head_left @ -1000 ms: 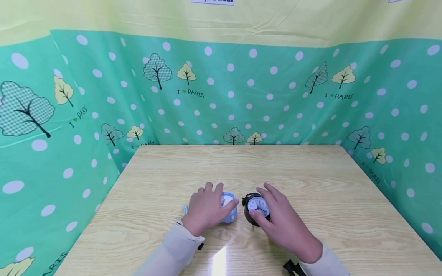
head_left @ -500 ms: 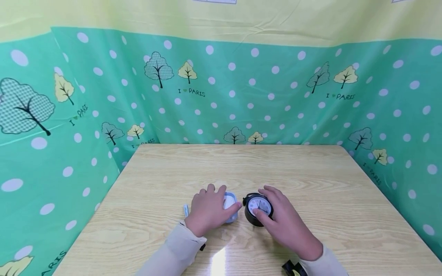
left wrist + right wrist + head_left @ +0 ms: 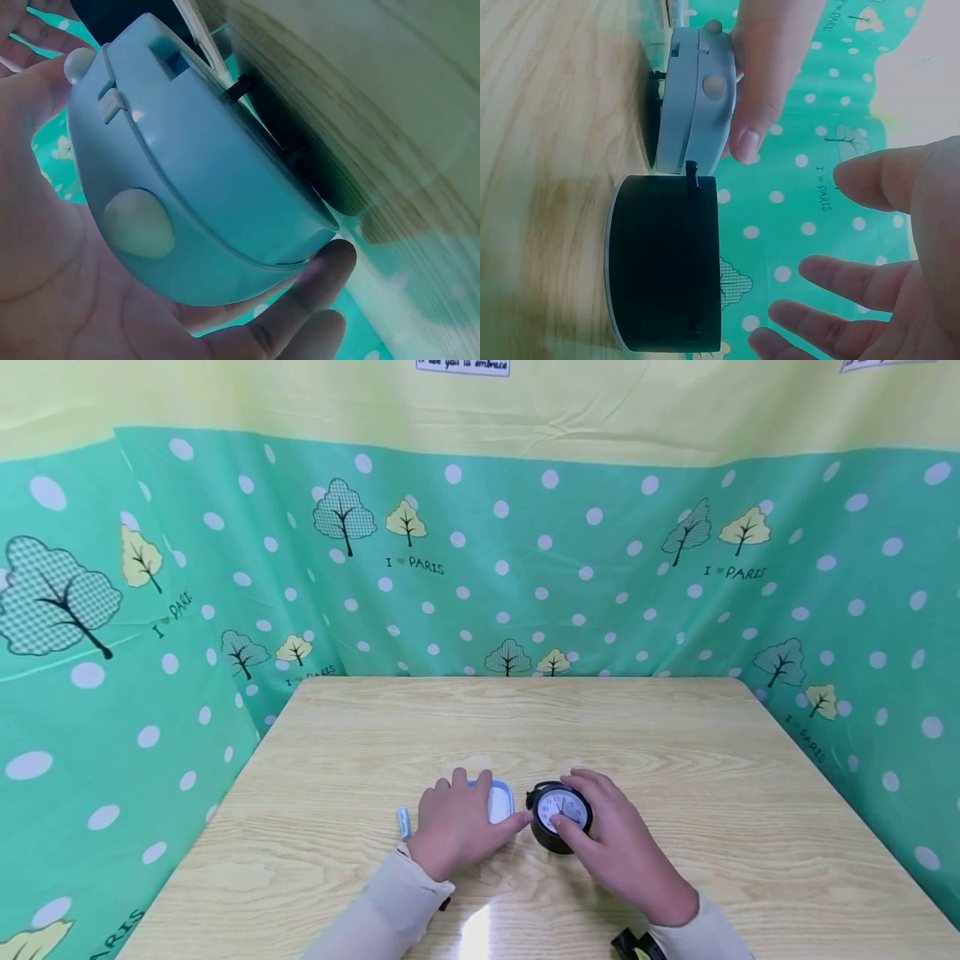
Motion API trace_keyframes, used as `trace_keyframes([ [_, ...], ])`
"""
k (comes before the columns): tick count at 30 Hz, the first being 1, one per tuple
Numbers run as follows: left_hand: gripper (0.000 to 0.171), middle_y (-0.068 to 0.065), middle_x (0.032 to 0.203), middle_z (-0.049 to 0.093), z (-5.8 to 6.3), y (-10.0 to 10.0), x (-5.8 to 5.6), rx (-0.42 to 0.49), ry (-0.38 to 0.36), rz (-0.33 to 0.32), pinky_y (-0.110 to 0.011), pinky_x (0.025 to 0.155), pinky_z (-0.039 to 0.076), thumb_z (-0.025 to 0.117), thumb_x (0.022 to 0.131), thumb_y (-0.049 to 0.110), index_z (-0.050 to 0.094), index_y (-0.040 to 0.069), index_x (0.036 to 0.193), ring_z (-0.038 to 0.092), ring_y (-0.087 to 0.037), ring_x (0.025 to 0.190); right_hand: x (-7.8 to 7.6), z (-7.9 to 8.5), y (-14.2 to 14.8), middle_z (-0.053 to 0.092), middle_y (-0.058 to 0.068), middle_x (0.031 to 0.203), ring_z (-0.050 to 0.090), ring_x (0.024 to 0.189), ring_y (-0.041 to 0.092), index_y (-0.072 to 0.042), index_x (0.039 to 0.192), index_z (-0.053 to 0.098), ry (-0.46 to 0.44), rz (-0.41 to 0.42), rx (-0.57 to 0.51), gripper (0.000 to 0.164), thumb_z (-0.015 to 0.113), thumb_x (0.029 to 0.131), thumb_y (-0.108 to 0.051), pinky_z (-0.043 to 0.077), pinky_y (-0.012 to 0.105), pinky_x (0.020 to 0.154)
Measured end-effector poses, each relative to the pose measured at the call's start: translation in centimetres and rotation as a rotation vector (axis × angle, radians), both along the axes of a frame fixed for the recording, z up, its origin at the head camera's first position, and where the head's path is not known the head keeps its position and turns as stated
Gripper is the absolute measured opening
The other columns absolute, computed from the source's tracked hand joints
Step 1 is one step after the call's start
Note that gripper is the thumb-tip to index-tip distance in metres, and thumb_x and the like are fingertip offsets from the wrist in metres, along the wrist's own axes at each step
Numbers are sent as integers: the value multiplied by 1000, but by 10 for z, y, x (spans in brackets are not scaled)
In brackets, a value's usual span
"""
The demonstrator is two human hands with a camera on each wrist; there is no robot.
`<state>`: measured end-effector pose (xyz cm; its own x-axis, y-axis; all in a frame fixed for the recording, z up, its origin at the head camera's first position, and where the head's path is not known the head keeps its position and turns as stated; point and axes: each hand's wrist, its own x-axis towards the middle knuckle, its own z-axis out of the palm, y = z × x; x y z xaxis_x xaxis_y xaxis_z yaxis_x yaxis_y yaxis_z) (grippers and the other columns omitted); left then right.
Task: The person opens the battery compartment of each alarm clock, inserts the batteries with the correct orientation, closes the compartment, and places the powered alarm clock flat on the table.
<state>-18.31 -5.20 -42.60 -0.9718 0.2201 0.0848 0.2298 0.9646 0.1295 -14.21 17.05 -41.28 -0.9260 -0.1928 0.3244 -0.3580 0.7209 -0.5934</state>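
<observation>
A light blue clock (image 3: 501, 802) with a white face lies on the table, face up. My left hand (image 3: 461, 827) is over it, covering its left side; in the left wrist view, bent fingers (image 3: 322, 285) reach round the edge of its case (image 3: 202, 150). In the right wrist view, the left thumb (image 3: 761, 112) extends straight along its face side. Just to the right, a black alarm clock (image 3: 561, 817) with a white dial lies face up. My right hand (image 3: 618, 843) hovers over its right side, fingers spread and apart from the case in the right wrist view.
A small light blue stick (image 3: 404, 822) lies left of the left hand. The wooden table (image 3: 525, 718) ends at a green dotted curtain (image 3: 540, 560) behind and on both sides. Black wrist gear (image 3: 637, 945) shows beside the right sleeve.
My left hand has shifted slightly right and toward me, its thumb moving from over the blue clock's face to past its right edge. The right hand and both clocks stay nearly in place.
</observation>
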Motion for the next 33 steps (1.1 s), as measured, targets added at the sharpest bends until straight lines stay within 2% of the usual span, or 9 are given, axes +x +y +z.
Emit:
trace_keyframes([
  [10, 96, -15, 107, 58, 0, 0, 0, -23, 6, 21, -47, 65, 44, 35, 72, 88, 53, 16, 132, 56, -33, 82, -1, -4, 0, 46, -4, 137, 45, 128, 19, -22, 130, 54, 14, -8, -9, 50, 65, 87, -45, 41, 48, 99],
  [16, 95, -15, 104, 58, -1, -1, -1, -17, 30, 21, -44, 61, 43, 37, 72, 87, 55, 14, 130, 56, -33, 79, 0, -5, 0, 46, -5, 138, 45, 128, 19, -20, 130, 55, -9, -9, -23, 54, 60, 87, -53, 42, 48, 99],
  [20, 91, -12, 95, 56, -3, -2, -2, -5, 45, 32, -42, 56, 41, 39, 71, 87, 56, 13, 122, 54, -30, 71, 0, -5, 0, 46, -4, 137, 45, 128, 19, -18, 130, 55, -21, -5, -23, 57, 58, 87, -55, 42, 48, 99],
  [25, 85, -9, 88, 52, -2, -2, -3, 21, 60, 53, -40, 53, 38, 43, 71, 85, 55, 12, 114, 50, -26, 63, 0, -7, 0, 46, -3, 138, 45, 128, 19, -18, 131, 54, -28, 5, -19, 56, 56, 89, -55, 42, 48, 99],
  [33, 86, -8, 87, 51, 0, -2, -4, 46, 71, 62, -38, 50, 37, 45, 70, 84, 53, 10, 114, 49, -25, 60, 1, -7, 0, 47, -6, 136, 45, 127, 17, -18, 131, 55, -17, 2, -40, 54, 61, 88, -50, 41, 46, 99],
])
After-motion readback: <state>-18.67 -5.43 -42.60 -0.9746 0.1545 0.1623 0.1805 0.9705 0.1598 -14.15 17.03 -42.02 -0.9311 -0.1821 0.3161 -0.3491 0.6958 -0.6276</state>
